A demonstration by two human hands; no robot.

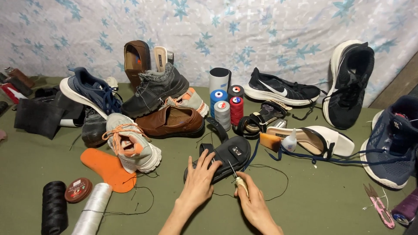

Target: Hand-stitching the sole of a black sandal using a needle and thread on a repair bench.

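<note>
A black sandal [224,156] lies near the middle of the green-covered work surface [313,204], a little toward its near edge, with dark thread [272,182] looping out over the cloth to its right. The left hand [199,180] is laid flat on the sandal's near end, fingers spread open and pressing down instead of gripping. The right hand [252,201] is closed round the pale handle of a stitching awl [237,178], whose thin needle slants up to the sandal's edge beside the sole. To stitch well here, I judge the left hand should keep the sandal pinned so it cannot twist, its fingertips clear of the needle's line, while the awl enters squarely at the seam and the trailing thread stays free of snags. Well apart on the left edge stand a black thread spool [54,208] and a white one [92,209], with an orange insole [109,167] between them and the sandal; pink thread snips [379,211] lie near the right edge.
</note>
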